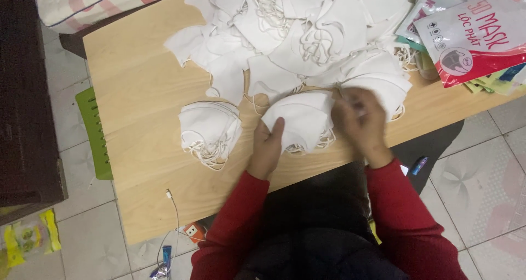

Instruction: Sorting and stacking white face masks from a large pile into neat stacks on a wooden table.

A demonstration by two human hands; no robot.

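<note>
A: Going left to right, what's on the desk (137, 88)?

B: First a neat stack of folded white masks (210, 131), ear loops trailing toward the near edge. Just right of it, the left hand (267, 148) grips a second small bundle of white masks (300, 121), thumb on top, fingers closed underneath.

A: And the right hand (359, 124)?

B: It's blurred, at the bundle's right end. It looks loosely curled, perhaps pinching a mask edge or loop, but I cannot tell for certain.

A: Which step is this?

B: Gathering masks into a counted bundle, I'd judge. The next move calls for squaring the edges while the left hand pins them.

A: How does the bundle lie?

B: Long axis across the desk, left to right, curved fold pointing away toward the loose heap of masks (307, 33). Printed packets (471, 33) sit far right.
</note>
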